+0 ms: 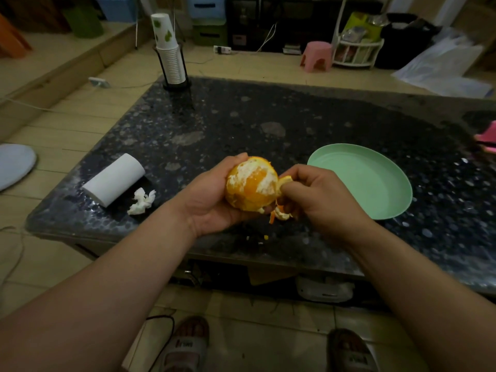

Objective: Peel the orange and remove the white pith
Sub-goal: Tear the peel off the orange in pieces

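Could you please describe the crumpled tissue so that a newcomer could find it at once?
Start at the dark speckled table and go to its near left part, where a white paper roll lies on its side. Just right of the roll's near end sits the crumpled tissue: small, white and wadded, unlike the smooth cylinder beside it.

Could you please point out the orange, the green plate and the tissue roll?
orange [251, 183], head view, peeled front.
green plate [362, 181], head view, bare centre.
tissue roll [115, 179], head view, curved side.
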`<action>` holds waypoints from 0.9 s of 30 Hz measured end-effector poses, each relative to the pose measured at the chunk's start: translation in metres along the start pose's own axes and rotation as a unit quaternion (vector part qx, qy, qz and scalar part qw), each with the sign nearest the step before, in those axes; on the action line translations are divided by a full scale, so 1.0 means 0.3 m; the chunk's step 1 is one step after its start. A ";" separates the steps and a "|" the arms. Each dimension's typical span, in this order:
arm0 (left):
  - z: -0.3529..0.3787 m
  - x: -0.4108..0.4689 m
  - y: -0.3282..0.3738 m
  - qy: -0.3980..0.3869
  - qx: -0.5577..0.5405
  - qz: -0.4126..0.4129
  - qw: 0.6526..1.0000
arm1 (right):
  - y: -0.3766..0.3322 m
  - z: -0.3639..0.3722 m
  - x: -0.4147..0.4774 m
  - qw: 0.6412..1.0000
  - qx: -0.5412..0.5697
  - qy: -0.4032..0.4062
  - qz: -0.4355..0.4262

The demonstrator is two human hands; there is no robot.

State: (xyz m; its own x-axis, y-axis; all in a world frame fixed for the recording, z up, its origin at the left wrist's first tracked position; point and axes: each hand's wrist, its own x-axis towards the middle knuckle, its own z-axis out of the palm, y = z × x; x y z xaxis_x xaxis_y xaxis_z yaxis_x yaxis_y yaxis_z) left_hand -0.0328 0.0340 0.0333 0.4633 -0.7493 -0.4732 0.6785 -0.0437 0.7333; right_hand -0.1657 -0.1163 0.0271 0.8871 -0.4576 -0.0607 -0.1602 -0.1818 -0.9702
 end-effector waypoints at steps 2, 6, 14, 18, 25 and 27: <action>-0.009 -0.007 0.002 -0.021 -0.025 -0.010 0.999 | 0.005 -0.004 0.004 0.996 0.091 -0.014 0.018; -0.039 -0.013 0.013 -0.090 -0.094 -0.020 0.991 | 0.026 -0.018 0.028 0.962 0.258 -0.036 0.085; -0.026 0.029 -0.017 0.043 -0.017 -0.052 0.998 | 0.097 -0.033 0.058 0.951 -0.308 0.018 0.006; -0.014 0.021 -0.011 0.034 0.013 -0.055 0.998 | 0.027 -0.049 0.033 0.988 -0.149 0.000 -0.030; 0.002 -0.002 -0.004 -0.007 0.071 -0.059 0.996 | -0.010 -0.075 0.004 0.988 -0.133 -0.063 -0.046; 0.006 -0.005 -0.007 -0.006 0.080 -0.058 0.995 | -0.012 -0.084 -0.003 0.983 -0.160 -0.070 -0.055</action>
State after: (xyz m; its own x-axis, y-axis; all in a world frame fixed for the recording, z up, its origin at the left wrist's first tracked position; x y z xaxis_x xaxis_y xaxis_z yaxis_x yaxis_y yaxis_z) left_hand -0.0360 0.0340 0.0335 0.3792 -0.7415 -0.5536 0.6264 -0.2347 0.7434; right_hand -0.1768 -0.1370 0.0366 0.9542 -0.2990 -0.0129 -0.1677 -0.4983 -0.8506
